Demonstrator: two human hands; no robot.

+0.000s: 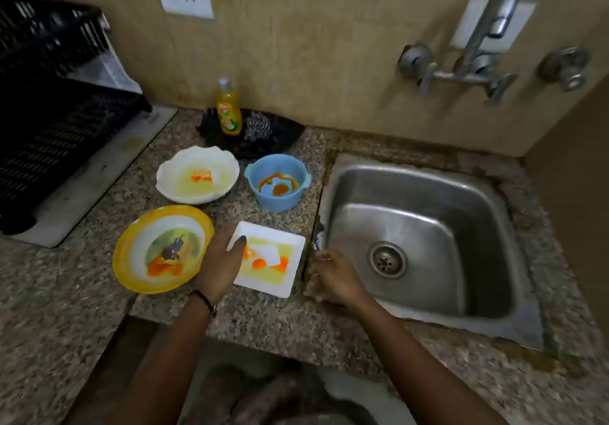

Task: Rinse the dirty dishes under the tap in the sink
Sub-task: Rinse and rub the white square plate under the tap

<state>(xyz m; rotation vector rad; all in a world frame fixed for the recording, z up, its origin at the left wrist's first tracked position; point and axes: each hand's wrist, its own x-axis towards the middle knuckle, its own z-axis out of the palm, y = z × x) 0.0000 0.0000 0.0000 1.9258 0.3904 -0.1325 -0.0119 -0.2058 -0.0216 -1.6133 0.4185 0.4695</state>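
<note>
Plate rim pinched by left grip; right grip released beside sink. Risk: one-edge hold tilts plate, sauce spills onto tabletop.

Speckled granite tabletop, steel sink sunk in at right. On it: square white plate beside sink, yellow-rimmed bowl left, white scalloped bowl, blue bowl behind; black tray by wall.
</note>
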